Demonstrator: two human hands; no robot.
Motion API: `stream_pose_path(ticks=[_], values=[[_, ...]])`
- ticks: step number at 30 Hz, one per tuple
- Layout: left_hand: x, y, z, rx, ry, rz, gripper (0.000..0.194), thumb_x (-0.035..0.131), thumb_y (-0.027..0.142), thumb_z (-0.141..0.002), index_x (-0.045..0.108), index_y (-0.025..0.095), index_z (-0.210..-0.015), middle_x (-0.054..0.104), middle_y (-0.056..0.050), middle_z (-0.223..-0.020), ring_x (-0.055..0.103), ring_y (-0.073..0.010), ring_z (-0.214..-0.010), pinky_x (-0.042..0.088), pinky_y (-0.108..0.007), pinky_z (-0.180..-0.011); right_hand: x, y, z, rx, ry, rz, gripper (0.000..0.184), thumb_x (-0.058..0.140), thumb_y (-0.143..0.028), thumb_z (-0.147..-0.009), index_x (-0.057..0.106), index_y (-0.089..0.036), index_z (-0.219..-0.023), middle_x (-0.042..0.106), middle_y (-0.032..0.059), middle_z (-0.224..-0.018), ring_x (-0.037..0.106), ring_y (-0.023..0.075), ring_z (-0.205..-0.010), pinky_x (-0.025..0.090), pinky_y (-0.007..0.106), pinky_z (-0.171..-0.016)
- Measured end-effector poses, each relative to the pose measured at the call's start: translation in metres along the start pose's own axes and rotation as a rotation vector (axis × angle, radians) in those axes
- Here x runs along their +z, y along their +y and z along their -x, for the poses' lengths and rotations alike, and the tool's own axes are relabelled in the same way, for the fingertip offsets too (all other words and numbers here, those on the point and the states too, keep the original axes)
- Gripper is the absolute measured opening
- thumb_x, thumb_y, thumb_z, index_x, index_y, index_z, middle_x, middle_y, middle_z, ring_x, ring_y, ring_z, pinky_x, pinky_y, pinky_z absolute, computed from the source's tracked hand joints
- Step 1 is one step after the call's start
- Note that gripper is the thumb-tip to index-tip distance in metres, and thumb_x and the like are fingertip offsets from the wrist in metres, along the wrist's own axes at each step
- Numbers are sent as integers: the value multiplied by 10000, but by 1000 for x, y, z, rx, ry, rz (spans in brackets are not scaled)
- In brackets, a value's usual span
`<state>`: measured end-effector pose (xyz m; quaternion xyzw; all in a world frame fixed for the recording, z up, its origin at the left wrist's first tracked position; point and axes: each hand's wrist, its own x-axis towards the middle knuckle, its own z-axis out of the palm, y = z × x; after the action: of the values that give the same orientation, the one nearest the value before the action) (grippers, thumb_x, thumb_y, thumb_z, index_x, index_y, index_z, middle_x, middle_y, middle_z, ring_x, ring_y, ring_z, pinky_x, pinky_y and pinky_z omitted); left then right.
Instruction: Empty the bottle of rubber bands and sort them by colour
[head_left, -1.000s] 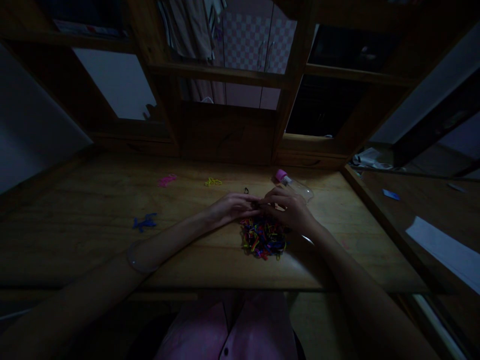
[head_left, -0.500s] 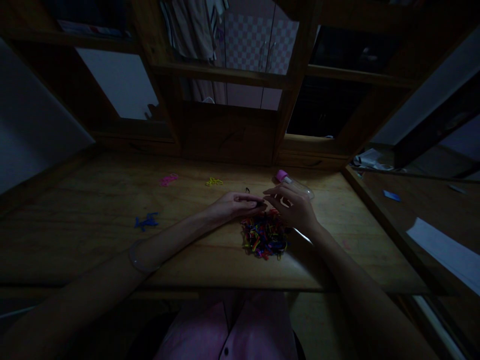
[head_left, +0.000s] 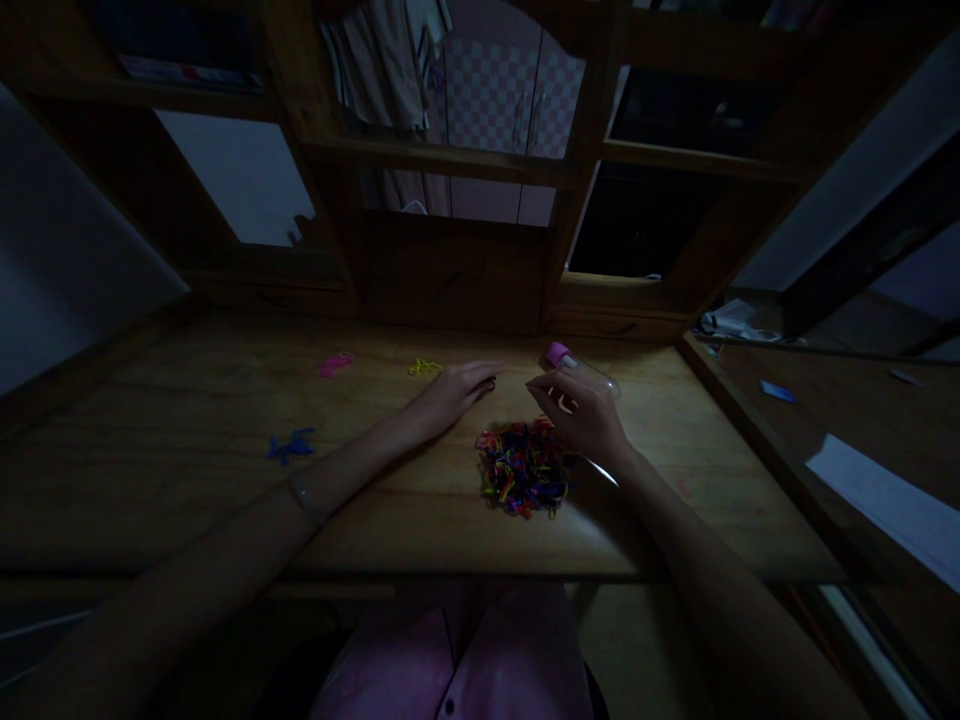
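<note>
Right hand [head_left: 583, 408] pinched narrow; left hand [head_left: 456, 388] meets a dark bit [head_left: 490, 384], held or not, I can't tell! At the left's five o'clock, the pile [head_left: 525, 472] looks light, bendy (tangly, too): pluck from its edge.

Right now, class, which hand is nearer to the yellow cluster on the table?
Left. The left hand is just right of the yellow cluster, toward the person; the right hand is farther right, near the bottle.
</note>
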<state>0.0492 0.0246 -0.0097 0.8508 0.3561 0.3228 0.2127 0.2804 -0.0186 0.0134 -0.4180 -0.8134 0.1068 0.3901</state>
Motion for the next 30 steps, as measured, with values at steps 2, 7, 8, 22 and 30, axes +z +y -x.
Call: stream_pose_path(ticks=[2,7,8,22,30], values=[[2,-1,0,26,-37,-2,415,501,150,-909,538,217,-1317,545,-85,-1386,505,-202,-1273,378,-397,-1089,-1,1,0,0,12,6,137,535,-244,-923,669,-217,-917,645,29,-806,547,137,-674,426,286,-633],[1,-3,2,45,24,-45,395,460,186,-939,505,198,-1331,530,-94,-1375,476,-194,-1287,365,-389,-1095,-5,3,-1,-6,47,-9,129,548,-253,-917,666,-213,-885,665,45,-867,550,137,-673,425,281,-616],[0,-3,3,36,59,-63,371,443,190,-947,522,192,-1310,548,-93,-1336,501,-192,-1252,382,-380,-1076,-6,3,-1,4,53,-13,132,549,-267,-919,665,-214,-886,663,45,-860,552,140,-678,425,280,-612],[5,32,21,69,-22,-129,262,413,144,-921,628,195,-1062,587,-68,-1042,563,-199,-1005,460,-349,-892,-35,24,-3,240,-217,-370,247,616,-394,-873,693,-206,-1013,678,67,-997,598,127,-678,469,252,-553],[7,46,26,168,-207,-7,267,455,214,-940,624,221,-1147,577,-73,-1059,555,-196,-986,462,-354,-889,-41,16,-3,188,-571,-336,231,645,-295,-855,709,-213,-1062,707,42,-919,598,116,-687,450,236,-578]])
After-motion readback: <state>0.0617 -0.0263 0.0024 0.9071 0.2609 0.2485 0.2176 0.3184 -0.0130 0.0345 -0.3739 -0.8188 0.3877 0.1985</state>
